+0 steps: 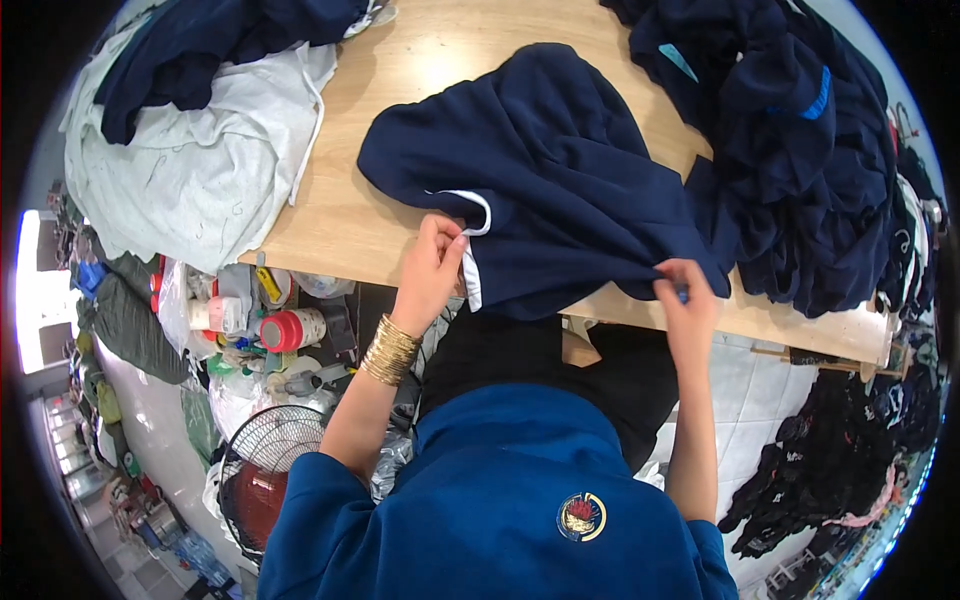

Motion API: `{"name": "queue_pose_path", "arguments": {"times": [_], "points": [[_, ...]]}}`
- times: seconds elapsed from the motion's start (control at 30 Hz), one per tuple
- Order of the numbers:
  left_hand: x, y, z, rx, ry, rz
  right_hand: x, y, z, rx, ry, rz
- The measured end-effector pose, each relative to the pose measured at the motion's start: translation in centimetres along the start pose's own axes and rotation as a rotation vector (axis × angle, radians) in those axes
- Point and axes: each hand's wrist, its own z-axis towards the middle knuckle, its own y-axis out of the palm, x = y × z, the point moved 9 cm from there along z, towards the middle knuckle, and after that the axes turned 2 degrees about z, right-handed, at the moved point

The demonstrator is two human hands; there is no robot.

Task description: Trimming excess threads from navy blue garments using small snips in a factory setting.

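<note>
A navy garment (560, 180) with white edging lies spread and rumpled over the front of the wooden table. At its left side, my left hand (437, 262) pinches the white-trimmed edge between thumb and fingers. The white trim (474, 275) curls above these fingers and hangs down beside them. My right hand (690, 305) is closed on the garment's lower right part near the table's front edge. A small blue bit shows between its fingers, too small to name. Folds hide the garment's underside and its full shape.
The wooden table (400, 75) carries a light grey cloth (200, 160) under navy fabric at left. A large heap of navy garments (790, 150) stands at right, touching the held garment. Below left are a red-lidded jar (293, 329) and a fan (270, 470). Dark clothing (815, 460) lies at lower right.
</note>
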Motion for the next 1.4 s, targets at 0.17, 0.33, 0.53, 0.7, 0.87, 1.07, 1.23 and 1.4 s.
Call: {"name": "queue_pose_path", "arguments": {"times": [0.17,0.33,0.53,0.7,0.87,1.07,1.23,1.4], "points": [[1.5,-0.2,-1.9,0.060,0.088,0.170,0.6,1.2,-2.7,-0.067,-0.036,-0.309],[3.4,0.7,-6.9,-0.008,0.152,0.207,-1.5,2.0,-3.8,-0.026,-0.097,-0.139],[-2.0,8.9,-11.1,-0.540,-0.553,-0.665,-5.2,8.9,-4.7,-0.262,-0.415,-0.165],[-3.3,9.5,-11.0,-0.281,-0.710,-1.174,-4.2,11.1,-4.0,-0.221,-0.467,-0.168],[0.2,8.9,-10.2,-0.288,-0.671,-1.331,-7.5,8.5,-5.0,-0.184,-0.517,-0.020],[4.2,7.6,-8.6,-0.237,-0.427,-1.067,-8.2,4.6,-4.9,-0.229,-0.254,-0.002],[8.4,6.5,-8.2,-0.218,-0.210,-0.826,-10.3,0.3,-4.3,-0.084,-0.303,-0.064],[9.6,7.0,-8.2,-0.251,-0.210,-0.859,-12.6,-0.4,-5.2,-0.016,-0.469,-0.167]]}}
